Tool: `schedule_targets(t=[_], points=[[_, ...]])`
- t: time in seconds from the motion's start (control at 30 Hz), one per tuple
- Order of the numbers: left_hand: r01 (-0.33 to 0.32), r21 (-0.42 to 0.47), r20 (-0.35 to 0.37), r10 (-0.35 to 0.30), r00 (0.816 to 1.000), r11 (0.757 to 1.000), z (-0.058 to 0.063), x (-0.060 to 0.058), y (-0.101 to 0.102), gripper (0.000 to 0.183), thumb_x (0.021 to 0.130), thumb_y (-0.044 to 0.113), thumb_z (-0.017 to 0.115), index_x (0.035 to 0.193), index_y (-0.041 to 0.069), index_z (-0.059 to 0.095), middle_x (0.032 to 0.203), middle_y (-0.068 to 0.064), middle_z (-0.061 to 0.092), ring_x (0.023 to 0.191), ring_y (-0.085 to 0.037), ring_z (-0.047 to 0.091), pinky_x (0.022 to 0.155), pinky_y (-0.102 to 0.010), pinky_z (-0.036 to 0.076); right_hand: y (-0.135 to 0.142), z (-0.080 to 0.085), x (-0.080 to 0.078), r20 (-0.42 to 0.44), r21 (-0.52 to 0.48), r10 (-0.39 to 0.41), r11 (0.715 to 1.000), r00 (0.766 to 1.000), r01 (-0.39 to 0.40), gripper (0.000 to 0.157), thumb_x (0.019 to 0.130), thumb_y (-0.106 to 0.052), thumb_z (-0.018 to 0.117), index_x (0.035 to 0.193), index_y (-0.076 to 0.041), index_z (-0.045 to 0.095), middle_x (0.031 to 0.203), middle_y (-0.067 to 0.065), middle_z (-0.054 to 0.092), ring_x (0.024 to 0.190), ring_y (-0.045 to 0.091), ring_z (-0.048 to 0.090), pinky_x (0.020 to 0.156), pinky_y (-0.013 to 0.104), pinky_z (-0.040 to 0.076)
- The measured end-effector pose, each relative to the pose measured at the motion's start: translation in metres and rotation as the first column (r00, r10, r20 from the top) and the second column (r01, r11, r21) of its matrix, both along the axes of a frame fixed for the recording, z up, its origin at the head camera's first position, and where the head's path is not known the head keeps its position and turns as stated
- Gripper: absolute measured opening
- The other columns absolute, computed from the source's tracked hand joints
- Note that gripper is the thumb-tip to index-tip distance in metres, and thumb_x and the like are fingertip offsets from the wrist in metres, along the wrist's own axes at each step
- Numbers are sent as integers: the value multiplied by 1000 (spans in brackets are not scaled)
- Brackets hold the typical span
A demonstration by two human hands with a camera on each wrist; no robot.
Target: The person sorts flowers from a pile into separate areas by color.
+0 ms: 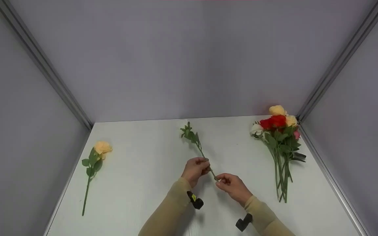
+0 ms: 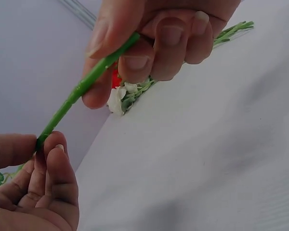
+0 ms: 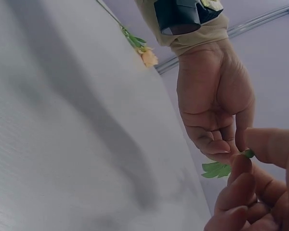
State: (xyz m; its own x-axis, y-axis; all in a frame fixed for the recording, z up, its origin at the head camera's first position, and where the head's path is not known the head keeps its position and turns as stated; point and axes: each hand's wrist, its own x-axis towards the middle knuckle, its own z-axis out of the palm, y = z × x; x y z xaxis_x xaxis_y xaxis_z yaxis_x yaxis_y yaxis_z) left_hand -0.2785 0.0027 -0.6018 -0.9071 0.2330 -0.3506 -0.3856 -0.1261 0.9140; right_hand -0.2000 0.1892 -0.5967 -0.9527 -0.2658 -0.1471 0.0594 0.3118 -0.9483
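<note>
A green artificial flower stem [image 1: 203, 152] slants above the white table, its leaves [image 1: 190, 132] at the far end; no coloured bloom stands out there. My left hand [image 1: 195, 169] pinches it around the middle between thumb and fingers. Near its lower end, my right hand [image 1: 234, 187] pinches the same stem. In the left wrist view the bare green stem [image 2: 70, 101] runs from the left fingers up to the right ones. The right wrist view shows the stem's cut end [image 3: 248, 153] between right thumb and forefinger, with a green leaf [image 3: 216, 169] behind.
A peach artificial rose [image 1: 103, 148] with a leafy stem lies on the table [image 1: 136, 183] at the left. Toward the right lies a bunch of flowers [image 1: 278, 123] in red, peach, white and pink, stems pointing nearer. Grey walls [image 1: 162, 65] enclose the back and sides.
</note>
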Motion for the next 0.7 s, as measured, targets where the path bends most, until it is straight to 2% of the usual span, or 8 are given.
schedule_targets(t=[0.1,0.3,0.5,0.7], points=[[-6,-12,-25,6,1000,1000,2,0,-2,20,91,8,64,110,0,63,99,-15,65,84,-19,63,75,-31,53,3,-3,-1,9,-20,3,1000,1000,-3,31,93,-25,65,115,-3,63,85,4,57,75,19,52,66,32,47],[-27,-25,-21,26,999,999,5,-2,-13,20,91,7,65,110,0,63,101,-15,65,85,-20,64,76,-32,53,18,-3,0,34,-20,-30,999,999,31,30,93,-25,65,113,-4,63,88,8,58,81,24,53,70,35,48],[-30,-66,-44,27,999,997,7,-3,-38,23,92,8,63,113,-1,61,103,-15,64,89,-21,63,78,-32,53,51,-9,0,35,35,-149,988,988,147,29,92,-28,66,113,-8,64,89,8,57,89,34,53,76,41,49],[-40,-157,-117,22,993,987,4,-1,-72,25,94,8,62,116,-3,61,107,-20,62,90,-21,64,82,-36,52,93,-12,-1,31,80,-285,956,958,282,31,93,-25,65,116,-4,64,90,10,57,89,36,52,75,40,48]])
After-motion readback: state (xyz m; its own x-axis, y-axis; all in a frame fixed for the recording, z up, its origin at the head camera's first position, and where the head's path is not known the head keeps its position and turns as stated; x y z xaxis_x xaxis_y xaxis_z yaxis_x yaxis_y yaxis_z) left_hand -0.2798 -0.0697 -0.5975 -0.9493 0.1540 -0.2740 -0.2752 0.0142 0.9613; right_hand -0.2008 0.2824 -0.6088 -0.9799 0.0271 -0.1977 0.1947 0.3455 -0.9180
